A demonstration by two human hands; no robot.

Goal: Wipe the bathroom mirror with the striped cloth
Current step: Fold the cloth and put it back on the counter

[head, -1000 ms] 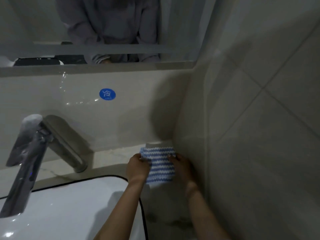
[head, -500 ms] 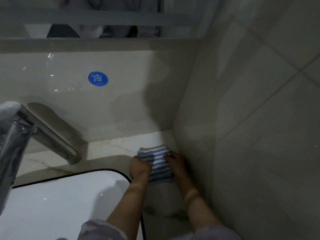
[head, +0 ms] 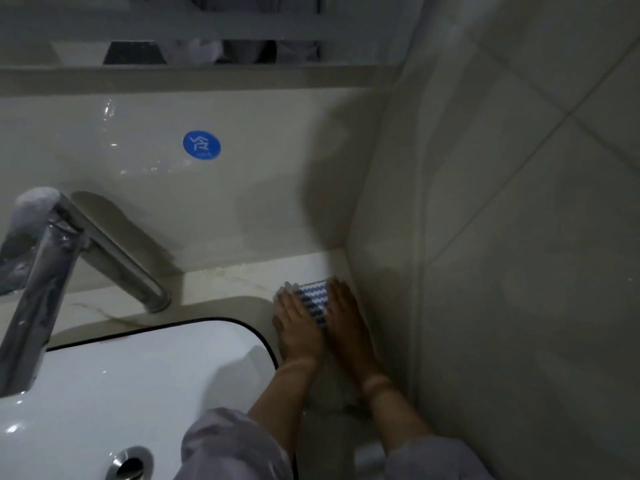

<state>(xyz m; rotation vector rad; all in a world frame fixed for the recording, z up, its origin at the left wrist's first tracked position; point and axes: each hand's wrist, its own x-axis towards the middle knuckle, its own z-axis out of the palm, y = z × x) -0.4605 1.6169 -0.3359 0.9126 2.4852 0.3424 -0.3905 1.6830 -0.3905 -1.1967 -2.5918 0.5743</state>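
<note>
The blue-and-white striped cloth (head: 313, 301) lies folded on the pale counter in the corner by the right wall. My left hand (head: 296, 323) presses flat on its left part and my right hand (head: 344, 318) lies flat on its right part, so only a narrow strip of cloth shows between them. The mirror (head: 194, 29) runs along the top of the view above a ledge, far above both hands.
A chrome tap (head: 52, 265) leans over the white basin (head: 138, 386) at the left, with a drain hole (head: 129, 465) near the bottom edge. A round blue sticker (head: 202, 145) sits on the back wall. The tiled right wall (head: 502, 237) stands close beside my right hand.
Both hands have flattened over the cloth and closed in on each other, covering more of it. The view has tilted down, so more basin and less mirror show.
</note>
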